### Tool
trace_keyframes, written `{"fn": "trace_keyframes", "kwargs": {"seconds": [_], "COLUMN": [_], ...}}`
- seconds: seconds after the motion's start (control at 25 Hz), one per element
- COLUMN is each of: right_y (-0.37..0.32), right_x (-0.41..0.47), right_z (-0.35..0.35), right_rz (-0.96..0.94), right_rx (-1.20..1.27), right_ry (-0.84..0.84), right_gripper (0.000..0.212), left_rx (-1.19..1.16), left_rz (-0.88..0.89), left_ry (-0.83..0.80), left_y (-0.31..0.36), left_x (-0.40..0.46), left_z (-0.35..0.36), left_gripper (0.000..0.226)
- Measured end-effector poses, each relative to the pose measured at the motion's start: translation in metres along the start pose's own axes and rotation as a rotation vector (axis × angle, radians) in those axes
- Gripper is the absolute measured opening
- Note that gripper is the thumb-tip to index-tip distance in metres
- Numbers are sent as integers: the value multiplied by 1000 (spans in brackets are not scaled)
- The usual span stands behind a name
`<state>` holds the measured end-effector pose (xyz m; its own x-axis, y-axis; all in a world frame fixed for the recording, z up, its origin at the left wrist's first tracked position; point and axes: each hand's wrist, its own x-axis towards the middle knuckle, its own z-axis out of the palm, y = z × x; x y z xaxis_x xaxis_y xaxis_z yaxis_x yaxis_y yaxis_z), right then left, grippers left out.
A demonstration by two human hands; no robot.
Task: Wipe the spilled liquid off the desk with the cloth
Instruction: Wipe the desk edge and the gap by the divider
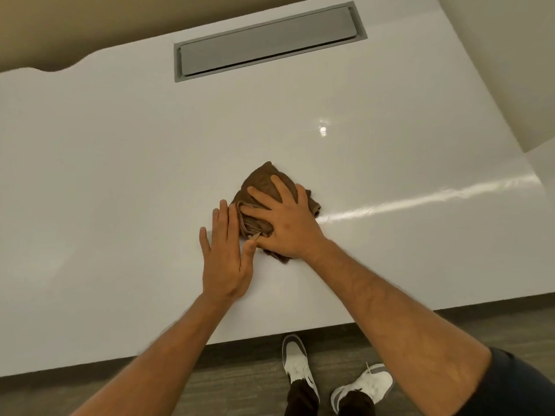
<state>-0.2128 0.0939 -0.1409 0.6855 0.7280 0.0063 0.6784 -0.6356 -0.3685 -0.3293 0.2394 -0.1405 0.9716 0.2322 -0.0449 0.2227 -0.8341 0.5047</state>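
Observation:
A crumpled brown cloth (260, 182) lies near the middle of the white glossy desk (120, 163). My right hand (285, 219) presses flat on top of the cloth with its fingers spread. My left hand (223, 253) rests flat on the desk just left of the cloth, fingers straight, its fingertips touching the cloth's left edge. A wet, shiny streak (420, 199) runs across the desk to the right of the cloth. A small shiny spot (322, 130) sits farther back on the right.
A grey recessed cable flap (267, 43) is set into the desk at the back. The desk's near edge (270, 331) runs just in front of my arms. Below it are a dark wood-look floor and my white shoes (297, 364).

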Motion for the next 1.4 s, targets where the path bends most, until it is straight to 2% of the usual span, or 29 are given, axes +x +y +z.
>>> {"fn": "trace_keyframes", "kwargs": {"seconds": [0.12,0.2,0.32,0.4,0.56,0.68,0.76,0.84,0.96,1.08,1.2,1.32,1.4], "right_y": [-2,10,64,116,183,161,126,82,14,-28,-38,-54,-72], "right_x": [-31,-59,-104,-134,-213,-247,-245,-236,-227,-227,-225,-221,-222], "right_z": [8,9,-11,-36,-70,-60,-47,-33,-15,-24,-66,-128,-167], "right_rz": [-24,-43,-9,179,723,996,1086,1053,819,727,842,909,864], "right_rx": [-25,-56,-139,-192,-222,-246,-241,-208,-160,67,584,1047,1205], "right_ry": [78,100,150,198,294,385,431,405,317,178,154,186,225], "right_gripper": [66,66,65,65,64,59,56,58,62,47,15,19,22], "left_rx": [115,153,224,272,309,309,311,318,304,235,55,-195,-375], "left_rz": [75,50,41,46,45,46,48,55,73,1,-129,-124,-149], "left_ry": [-75,-116,-118,-114,-118,-136,-140,-142,-163,-261,-355,-367,-384], "left_y": [-7,-8,-10,-11,-10,-9,-9,-11,-15,-5,32,85,120], "left_x": [-7,-7,-8,-8,-7,-7,-7,-7,-7,-9,-21,-55,-77], "left_z": [1,1,1,3,8,9,10,11,11,3,-13,-43,-70], "left_gripper": [87,91,90,87,86,88,89,89,87,87,78,58,48]}}
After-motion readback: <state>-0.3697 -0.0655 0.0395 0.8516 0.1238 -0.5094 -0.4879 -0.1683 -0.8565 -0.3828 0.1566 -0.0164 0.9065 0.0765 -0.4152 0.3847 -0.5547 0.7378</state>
